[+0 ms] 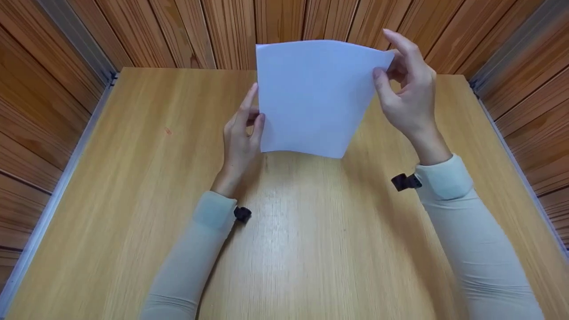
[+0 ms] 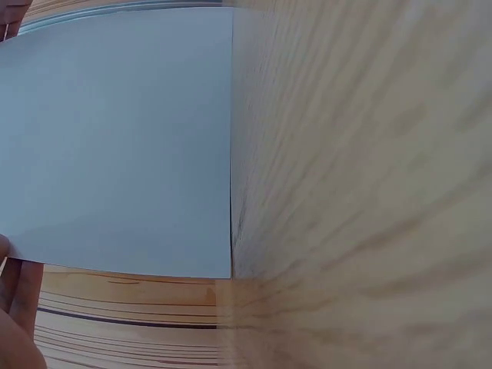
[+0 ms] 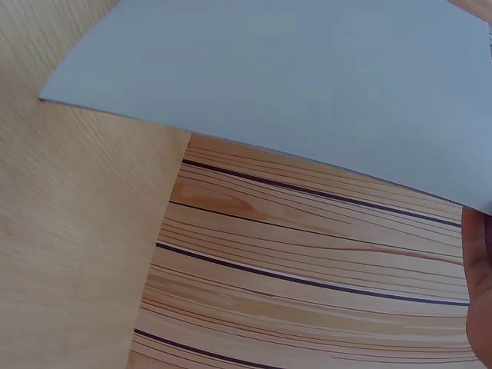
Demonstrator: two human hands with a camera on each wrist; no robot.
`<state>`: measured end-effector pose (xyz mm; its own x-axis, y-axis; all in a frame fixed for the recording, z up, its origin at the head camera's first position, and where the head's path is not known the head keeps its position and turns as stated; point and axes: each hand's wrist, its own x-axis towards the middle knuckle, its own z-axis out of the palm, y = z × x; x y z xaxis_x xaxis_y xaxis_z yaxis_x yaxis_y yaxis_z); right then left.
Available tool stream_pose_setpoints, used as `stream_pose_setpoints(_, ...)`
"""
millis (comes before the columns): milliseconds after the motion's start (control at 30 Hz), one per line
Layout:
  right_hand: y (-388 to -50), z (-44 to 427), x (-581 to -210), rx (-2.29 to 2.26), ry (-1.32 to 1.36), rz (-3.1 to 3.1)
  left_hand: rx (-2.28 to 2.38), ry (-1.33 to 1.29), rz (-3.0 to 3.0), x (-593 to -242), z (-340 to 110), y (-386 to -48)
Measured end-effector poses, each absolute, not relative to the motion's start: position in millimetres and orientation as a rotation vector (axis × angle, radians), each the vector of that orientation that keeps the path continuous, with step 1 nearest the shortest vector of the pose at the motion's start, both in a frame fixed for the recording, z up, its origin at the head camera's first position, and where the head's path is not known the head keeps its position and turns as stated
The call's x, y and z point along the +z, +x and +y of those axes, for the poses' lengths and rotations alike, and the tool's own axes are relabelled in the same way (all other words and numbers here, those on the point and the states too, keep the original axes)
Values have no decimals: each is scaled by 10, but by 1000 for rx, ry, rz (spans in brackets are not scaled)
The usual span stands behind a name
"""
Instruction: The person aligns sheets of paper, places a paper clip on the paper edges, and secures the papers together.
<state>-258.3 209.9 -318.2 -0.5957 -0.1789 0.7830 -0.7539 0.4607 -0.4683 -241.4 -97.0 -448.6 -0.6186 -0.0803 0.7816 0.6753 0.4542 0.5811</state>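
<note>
A blank white sheet of paper (image 1: pixel 315 98) is held up off the table, slightly bowed, between both hands. My left hand (image 1: pixel 240 133) pinches its left edge, thumb in front and fingers behind. At the upper right corner, my right hand (image 1: pixel 411 93) pinches the paper between thumb and fingers, with the index finger raised. The left wrist view shows the sheet (image 2: pixel 123 146) with its lower edge at the wooden surface. In the right wrist view the paper (image 3: pixel 284 84) slants across the top, and part of the right hand (image 3: pixel 480 284) shows at the right edge.
A light wooden table (image 1: pixel 289 258) spreads under both arms. Wood-plank walls (image 1: pixel 280 26) rise at the back and both sides, with metal rails (image 1: pixel 58 191) along the side edges. A small orange mark (image 1: pixel 167 130) lies on the table at left. Dark wrist cameras (image 1: pixel 242 214) sit at the cuffs.
</note>
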Motion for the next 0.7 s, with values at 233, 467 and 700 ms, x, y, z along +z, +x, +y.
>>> stream_pose_setpoints(233, -2628, 2102, -3017, 898, 897, -2065, -1254, -489, -1941, -4492, -970, -2393)
stream_pose_setpoints(467, -2650, 2115, -2790, 747, 1014, -2094, -1292, -489, -1959, -4487, -971, -2394)
stream_pose_setpoints(700, -2634, 2049, -2594, 613, 1109, -2197, -1302, -501, -1960, -4474, -964, -2399)
